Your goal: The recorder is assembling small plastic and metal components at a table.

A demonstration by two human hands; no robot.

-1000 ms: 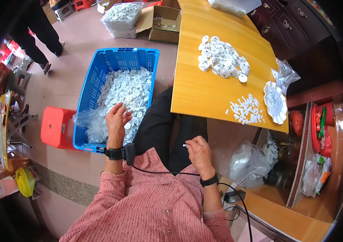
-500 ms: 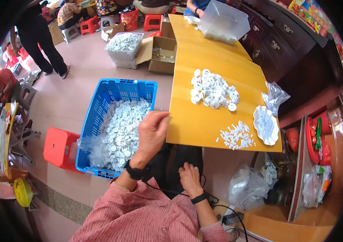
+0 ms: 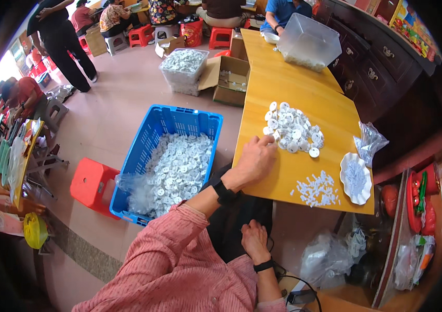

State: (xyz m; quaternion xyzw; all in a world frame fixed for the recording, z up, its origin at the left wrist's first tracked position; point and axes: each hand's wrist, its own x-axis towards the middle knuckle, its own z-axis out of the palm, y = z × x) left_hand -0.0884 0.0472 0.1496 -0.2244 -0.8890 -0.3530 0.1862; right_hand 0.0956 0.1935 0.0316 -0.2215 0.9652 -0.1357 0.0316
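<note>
Fingers bent, the left hand (image 3: 256,160) comes in beside the white discs (image 3: 296,128), just right of centre; the right hand (image 3: 255,240) lies half-curled, lower centre. Either holding 1? We can't tell. Discs seem light, stiff, slick: rims suit pinching.

White light is glaring at far left, the floor (image 3: 114,88) is gleaming softly, and blackened fisheye edges are curving.

No wording, number or sign can be read. On the colourful poster (image 3: 413,31) at the upper right, only blurred shapes are made out; on the orange-and-white packet (image 3: 426,255) at the right and the white round pieces (image 3: 293,127), any markings are too small to be deciphered.
</note>
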